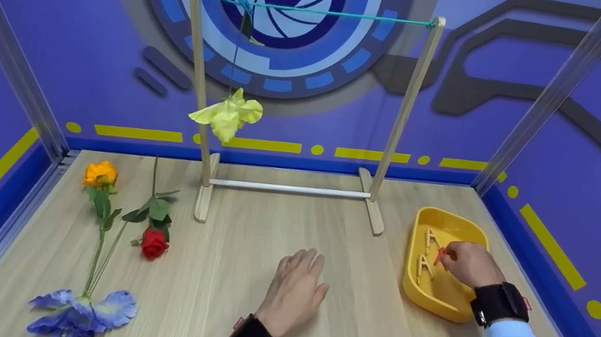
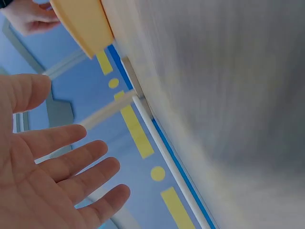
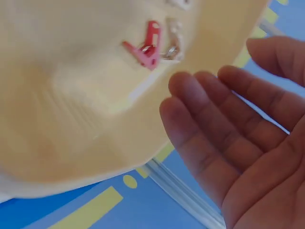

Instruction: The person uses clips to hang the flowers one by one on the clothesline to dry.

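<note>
My right hand [image 1: 472,264] reaches over the yellow tray [image 1: 412,284], its fingertips close to a red clothespin [image 1: 440,255]. In the right wrist view that red clothespin [image 3: 147,47] lies in the tray, apart from my loosely bent fingers [image 3: 209,124]. Two pale wooden clothespins [image 1: 423,267] lie beside it. My left hand [image 1: 293,297] hovers low over the tabletop, palm down and holding nothing; the left wrist view shows its fingers [image 2: 81,162] spread and relaxed. A yellow flower [image 1: 228,114] hangs upside down from a green cord [image 1: 328,12], its stem clipped by a blue clothespin [image 1: 242,0].
A wooden frame [image 1: 408,101] holds the cord up at the back, with a white bar [image 1: 291,189] across its feet. On the left of the table lie an orange flower [image 1: 101,174], a red rose [image 1: 153,244] and a blue-purple flower [image 1: 73,319]. Printed walls surround the tabletop.
</note>
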